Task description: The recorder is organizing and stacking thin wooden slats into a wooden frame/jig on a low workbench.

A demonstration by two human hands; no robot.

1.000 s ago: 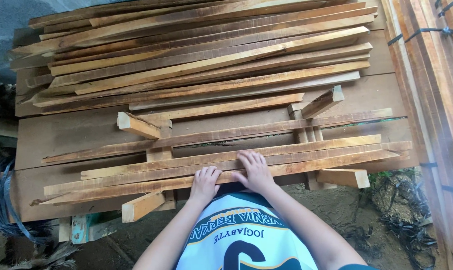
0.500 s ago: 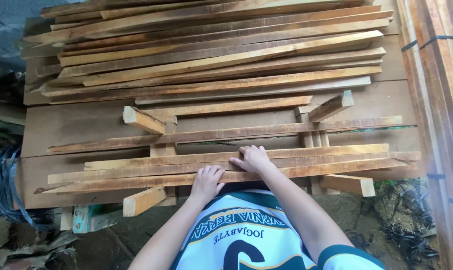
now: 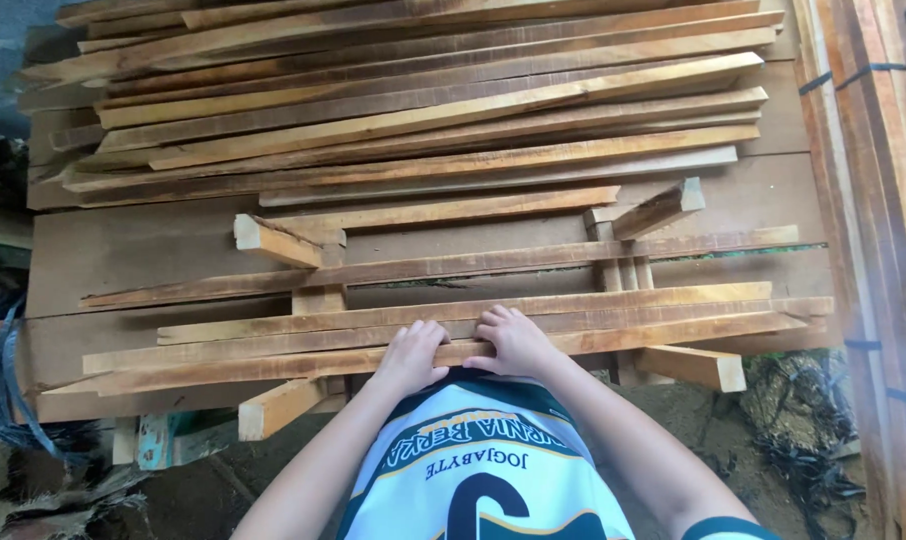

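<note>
**Both hands on the nearest strip**

At the near edge of the stack, my left hand (image 3: pixel 411 352) lay curled over the front wooden strip (image 3: pixel 273 366), fingers bent across its top face and thumb out of sight beneath, so I had a loose grasp on it rather than a tight fist. My right hand (image 3: pixel 513 340) sat just beside it, touching or nearly touching, fingers spread flatter over the same strip and the one behind, pressing more than gripping. Placing both hands near the middle of the long strip seemed sensible, since a thin length like that would tip if held toward one end.

That strip ran left to right across two short cross blocks (image 3: pixel 283 405), which kept it off the broad boards (image 3: pixel 143 255) below and left room for fingers underneath. A few more strips lay alongside it on the same blocks, slightly fanned rather than squared up. Farther back, a larger pile of strips (image 3: pixel 423 110) rested in rough layers, ends uneven. To my right stood a bundle of planks (image 3: pixel 878 150) bound with dark strapping. Below, bare earth and scraps showed past my jersey (image 3: pixel 483 470).
</note>
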